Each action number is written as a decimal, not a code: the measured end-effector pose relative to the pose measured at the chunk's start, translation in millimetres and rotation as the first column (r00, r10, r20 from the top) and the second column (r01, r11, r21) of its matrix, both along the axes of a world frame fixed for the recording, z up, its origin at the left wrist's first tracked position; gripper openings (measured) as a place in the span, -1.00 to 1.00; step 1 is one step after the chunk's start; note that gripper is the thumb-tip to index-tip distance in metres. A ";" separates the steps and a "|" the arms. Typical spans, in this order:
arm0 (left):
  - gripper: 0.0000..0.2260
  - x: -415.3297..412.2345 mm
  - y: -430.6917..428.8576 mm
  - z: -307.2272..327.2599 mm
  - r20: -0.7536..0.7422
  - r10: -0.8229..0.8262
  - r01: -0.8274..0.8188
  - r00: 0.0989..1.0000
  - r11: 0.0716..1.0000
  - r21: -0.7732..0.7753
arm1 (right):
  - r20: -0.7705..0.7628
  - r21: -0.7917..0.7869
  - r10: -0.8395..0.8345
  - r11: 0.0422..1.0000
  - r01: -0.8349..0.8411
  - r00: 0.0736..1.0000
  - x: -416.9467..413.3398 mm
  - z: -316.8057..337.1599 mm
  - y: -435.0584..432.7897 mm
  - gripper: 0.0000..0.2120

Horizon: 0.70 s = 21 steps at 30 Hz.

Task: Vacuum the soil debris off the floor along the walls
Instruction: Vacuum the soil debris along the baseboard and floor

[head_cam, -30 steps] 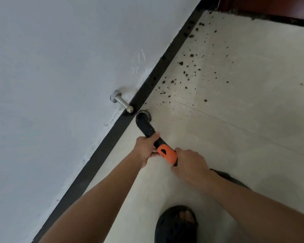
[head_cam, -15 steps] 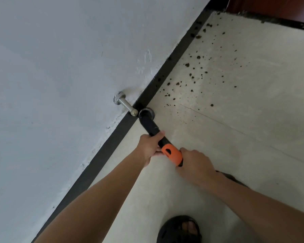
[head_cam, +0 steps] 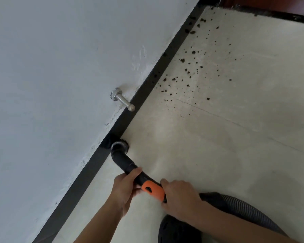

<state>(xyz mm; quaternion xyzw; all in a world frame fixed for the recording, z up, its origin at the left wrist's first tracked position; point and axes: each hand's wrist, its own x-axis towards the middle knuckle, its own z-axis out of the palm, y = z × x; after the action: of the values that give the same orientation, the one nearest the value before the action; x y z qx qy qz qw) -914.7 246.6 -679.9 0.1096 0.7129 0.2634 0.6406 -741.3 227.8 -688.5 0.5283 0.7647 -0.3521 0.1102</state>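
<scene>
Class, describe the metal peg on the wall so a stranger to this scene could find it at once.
Start at the big pale wall on the left and follow the black skirting strip along its foot. Just above it, beyond the vacuum nozzle, a short peg juts out. It alone is shiny silver, with a round knob at its tip.

Shiny metal door stopper point(head_cam: 123, 100), matt black plastic vacuum nozzle point(head_cam: 123, 159), smooth pale floor tiles point(head_cam: 218, 146).

One left hand point(head_cam: 125, 188), one right hand point(head_cam: 180, 193), one nozzle point(head_cam: 123, 160), one hose point(head_cam: 235, 206), one doorstop point(head_cam: 123, 100), one shoe point(head_cam: 175, 230)
</scene>
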 end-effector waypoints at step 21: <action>-0.67 107.2 49.2 -8.8 0.050 -0.360 0.356 0.932 0.932 0.067 | 0.137 0.088 -0.337 0.941 0.328 0.931 88.5 -1.1 -8.3 -0.69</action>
<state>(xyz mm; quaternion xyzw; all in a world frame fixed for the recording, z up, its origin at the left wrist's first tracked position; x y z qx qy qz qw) -807.6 295.8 -688.7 0.2476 0.6532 0.1657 0.6961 -652.8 219.4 -689.6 0.6782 0.6646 -0.3005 0.0894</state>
